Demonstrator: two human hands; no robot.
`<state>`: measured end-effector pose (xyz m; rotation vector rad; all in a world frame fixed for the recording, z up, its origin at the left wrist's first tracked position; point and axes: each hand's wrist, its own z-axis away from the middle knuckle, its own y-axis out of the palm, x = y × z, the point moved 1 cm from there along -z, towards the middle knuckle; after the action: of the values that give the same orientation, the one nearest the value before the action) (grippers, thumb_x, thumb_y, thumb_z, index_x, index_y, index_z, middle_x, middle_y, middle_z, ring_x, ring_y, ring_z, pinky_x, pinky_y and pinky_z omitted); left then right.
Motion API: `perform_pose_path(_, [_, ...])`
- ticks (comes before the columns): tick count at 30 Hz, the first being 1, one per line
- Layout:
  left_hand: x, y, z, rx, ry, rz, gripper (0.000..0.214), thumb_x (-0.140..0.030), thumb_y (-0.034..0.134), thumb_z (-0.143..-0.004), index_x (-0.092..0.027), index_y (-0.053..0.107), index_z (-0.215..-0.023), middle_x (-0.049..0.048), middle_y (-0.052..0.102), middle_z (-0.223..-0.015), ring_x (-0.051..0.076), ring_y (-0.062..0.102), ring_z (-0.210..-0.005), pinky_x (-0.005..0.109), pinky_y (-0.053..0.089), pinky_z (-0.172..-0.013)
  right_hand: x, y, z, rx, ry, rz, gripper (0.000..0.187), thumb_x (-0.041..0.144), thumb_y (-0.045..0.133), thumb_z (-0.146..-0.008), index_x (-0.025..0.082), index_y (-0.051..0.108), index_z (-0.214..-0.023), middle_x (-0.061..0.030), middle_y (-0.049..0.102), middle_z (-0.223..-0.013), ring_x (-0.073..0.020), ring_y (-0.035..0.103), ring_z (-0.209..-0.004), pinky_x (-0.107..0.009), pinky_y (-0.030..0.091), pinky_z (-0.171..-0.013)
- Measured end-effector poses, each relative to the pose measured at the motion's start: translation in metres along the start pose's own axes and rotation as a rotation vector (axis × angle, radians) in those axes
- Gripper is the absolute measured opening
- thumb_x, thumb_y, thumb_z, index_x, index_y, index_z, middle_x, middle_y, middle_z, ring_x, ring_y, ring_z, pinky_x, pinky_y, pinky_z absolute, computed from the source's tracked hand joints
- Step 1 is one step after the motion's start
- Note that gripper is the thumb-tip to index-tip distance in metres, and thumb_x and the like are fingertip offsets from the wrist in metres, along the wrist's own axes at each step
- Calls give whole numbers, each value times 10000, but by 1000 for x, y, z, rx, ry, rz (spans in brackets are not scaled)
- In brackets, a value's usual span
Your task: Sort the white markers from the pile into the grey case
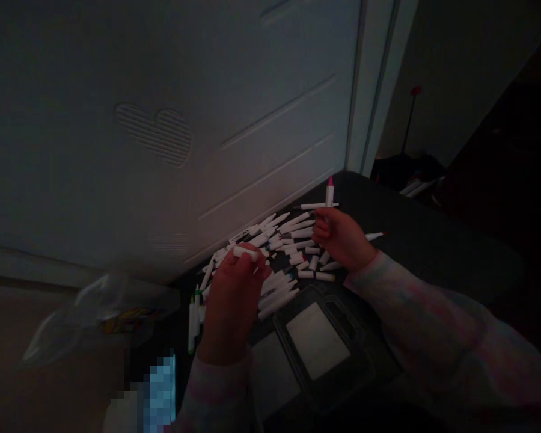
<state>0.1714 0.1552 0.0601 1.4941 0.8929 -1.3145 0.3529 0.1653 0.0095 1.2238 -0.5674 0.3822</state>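
A heap of several white markers (283, 246) lies on a dark tabletop (415, 240) in dim light. My left hand (233, 300) is raised over the near left part of the heap, fingers pinched on a small white cap or marker piece (246, 253). My right hand (342, 239) is closed on a white marker with a pink tip (329, 193), held upright above the far right of the heap. Both sleeves are pale and patterned.
A dark case with a pale window (318, 340) lies in front of me, below the heap. A white panelled door (216, 120) stands just behind the table. A clear plastic bag (90, 313) lies on the left. A lone marker (373, 236) lies right of my right hand.
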Motion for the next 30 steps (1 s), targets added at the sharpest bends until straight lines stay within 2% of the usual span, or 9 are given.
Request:
perform_pose_path(3, [-7, 0, 4, -9, -133, 400, 75, -268, 510, -753, -197, 523, -773, -10, 468, -740, 73, 431, -637, 188, 380, -565, -1, 0, 1, 10, 15, 9, 172, 168, 538, -675, 168, 410, -560, 94, 296, -377, -28, 228, -344, -191, 197, -372])
perform_pose_path(8, [-12, 2, 7, -34, -167, 502, 79, -234, 457, -751, -186, 521, -750, 0, 451, -716, 77, 419, -628, 193, 381, -560, -1, -1, 2, -9, 24, 26, 189, 163, 546, -660, 174, 387, -557, 91, 286, -384, -31, 228, -351, -192, 203, -374])
perform_pose_path(14, [-6, -7, 3, -65, -93, 225, 134, -276, 506, -692, -179, 530, -781, -17, 428, -652, 86, 409, -581, 220, 364, -545, -5, 0, 2, 22, -7, 111, 192, 202, 593, -641, 172, 421, -561, 92, 252, -416, -37, 205, -377, -195, 189, -381])
perform_pose_path(18, [-1, -17, 1, -91, 42, -371, 158, -309, 522, -728, -194, 542, -835, -17, 502, -666, 111, 459, -611, 241, 371, -589, -15, 0, 7, 102, -131, 361, 122, 268, 593, -688, 172, 526, -651, 67, 344, -480, -56, 262, -435, -204, 202, -412])
perform_pose_path(20, [-1, -22, 0, -132, 162, -707, 142, -322, 489, -763, -197, 539, -808, 10, 556, -746, 144, 497, -690, 267, 377, -643, -22, 0, 13, 153, -197, 549, 144, 326, 563, -733, 184, 562, -714, 56, 373, -512, -76, 307, -470, -218, 247, -447])
perform_pose_path(22, [-3, -26, -2, -171, 244, -908, 150, -317, 444, -789, -197, 533, -784, 30, 581, -793, 166, 518, -735, 283, 376, -675, -28, 0, 20, 213, -221, 701, 194, 382, 523, -767, 197, 580, -764, 44, 396, -546, -96, 336, -499, -234, 273, -472])
perform_pose_path(25, [-5, -31, -2, -108, 184, -930, 171, -322, 411, -813, -208, 538, -814, -3, 583, -690, 145, 519, -626, 254, 362, -604, -36, 1, 29, 268, -216, 820, 264, 438, 452, -805, 214, 591, -785, 33, 393, -563, -113, 343, -513, -246, 277, -480])
perform_pose_path(27, [-8, -34, -2, -74, 127, -858, 170, -339, 441, -802, -215, 540, -862, -44, 526, -565, 122, 470, -513, 233, 319, -522, -39, 2, 33, 290, -233, 892, 269, 442, 443, -814, 226, 603, -803, 24, 412, -587, -123, 364, -541, -250, 291, -503])
perform_pose_path(30, [-10, -38, -2, -115, 84, -661, 211, -381, 440, -796, -210, 516, -893, -75, 395, -467, 99, 365, -429, 219, 245, -451, -44, 1, 36, 314, -256, 968, 262, 437, 457, -812, 241, 627, -846, -5, 501, -700, -145, 432, -643, -259, 334, -576])
